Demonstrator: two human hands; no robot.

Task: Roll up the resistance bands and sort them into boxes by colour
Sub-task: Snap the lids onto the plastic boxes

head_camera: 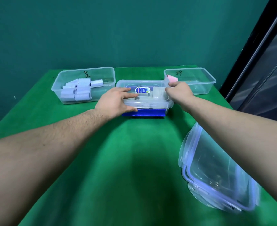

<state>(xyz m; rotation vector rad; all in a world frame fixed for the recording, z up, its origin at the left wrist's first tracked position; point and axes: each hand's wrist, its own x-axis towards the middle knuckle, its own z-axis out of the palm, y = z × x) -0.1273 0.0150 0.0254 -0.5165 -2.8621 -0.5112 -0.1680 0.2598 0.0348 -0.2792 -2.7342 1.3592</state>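
Three clear plastic boxes stand at the far side of the green table. The left box (59, 86) holds several rolled pale lilac bands (76, 92). The right box (206, 79) holds one rolled pink band (171, 78). The middle box (170, 104) has a clear lid (157, 82) with a round sticker on top and blue contents (149, 113) showing along its front bottom. My left hand (116, 101) grips the lid's left front edge, thumb under the rim and fingers on top. My right hand (180, 90) pinches the lid's right edge.
Stacked clear lids with lilac-blue clips (216, 173) lie at the near right of the table, partly under my right forearm. A dark framed panel (264, 62) stands to the right of the table. A green wall is behind.
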